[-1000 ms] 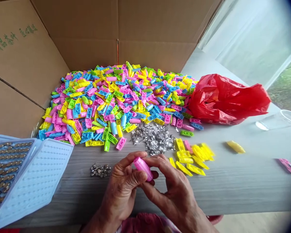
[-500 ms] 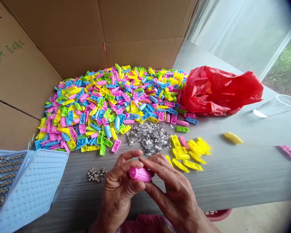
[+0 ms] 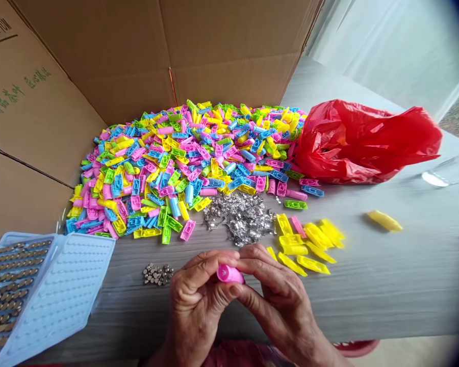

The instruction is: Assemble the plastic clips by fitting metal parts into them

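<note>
A small pink plastic casing [image 3: 228, 274] with a round end facing me is pinched between both hands. My left hand [image 3: 195, 295] grips its left side with thumb and fingers. On the other side, my right hand [image 3: 279, 293] presses it with thumb and fingertips, hiding its far part. Just beyond the hands lies a heap of small shiny metal pieces [image 3: 245, 216]. Several yellow plastic casings [image 3: 313, 235] are spread to the right of it. Left of my left hand sit loose button cells [image 3: 157, 274] in a small cluster.
A big pile of coloured plastic casings [image 3: 168, 168] rests against the cardboard box [image 3: 229, 46]. At right are a red plastic bag [image 3: 367, 142], a clear cup [image 3: 443, 173] and a lone yellow casing [image 3: 384, 220]. A blue tray [image 3: 72, 285] beside rows of button cells [image 3: 13, 285] lies at left.
Both hands have closed tighter around the pink casing, and their fingertips now meet over it, covering more of it. The whole view has shifted slightly, so things appear further right.
</note>
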{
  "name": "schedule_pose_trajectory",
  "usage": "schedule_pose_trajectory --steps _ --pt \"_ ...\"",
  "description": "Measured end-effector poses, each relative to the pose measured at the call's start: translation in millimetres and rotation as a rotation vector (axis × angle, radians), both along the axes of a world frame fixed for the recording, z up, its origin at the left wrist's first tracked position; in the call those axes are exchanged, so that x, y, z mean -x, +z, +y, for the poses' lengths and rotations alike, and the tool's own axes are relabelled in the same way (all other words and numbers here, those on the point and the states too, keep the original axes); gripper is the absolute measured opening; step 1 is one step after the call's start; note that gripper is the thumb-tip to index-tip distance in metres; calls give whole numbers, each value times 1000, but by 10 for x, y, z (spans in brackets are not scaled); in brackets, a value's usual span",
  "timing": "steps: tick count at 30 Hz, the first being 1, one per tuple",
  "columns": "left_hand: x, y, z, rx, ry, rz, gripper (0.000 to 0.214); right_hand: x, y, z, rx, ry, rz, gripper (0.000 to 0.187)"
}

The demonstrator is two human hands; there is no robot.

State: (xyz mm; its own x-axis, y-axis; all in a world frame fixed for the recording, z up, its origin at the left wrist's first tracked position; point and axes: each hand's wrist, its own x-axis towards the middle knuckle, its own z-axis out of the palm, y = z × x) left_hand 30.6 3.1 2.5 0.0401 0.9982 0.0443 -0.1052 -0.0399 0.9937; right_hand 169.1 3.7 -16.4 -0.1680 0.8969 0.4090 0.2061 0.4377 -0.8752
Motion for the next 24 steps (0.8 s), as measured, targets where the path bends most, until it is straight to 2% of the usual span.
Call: schedule_pose_trajectory --steps 3,7,10,12,16,20,24 --pt "-19 -45 2 92 -4 -83 19 17 -50 12 4 -44 27 17" --pt "-56 -123 -16 255 -35 -360 30 36 10 55 -107 -152 -71 18" --pt "-88 -112 -18 339 22 -543 20 51 79 77 -197 -199 -165 18" --pt "-99 -75 -14 394 28 -613 15 52 100 69 -179 -176 -167 20" --pt "-91 -12 -10 486 37 -622 26 20 80 15 -47 -74 -76 25" --pt "-62 -41 -31 452 73 -527 31 -7 37 -9 -26 -67 -32 29" --pt "-23 -117 -57 349 -62 -416 39 10 29 9 -53 -92 -10 24"
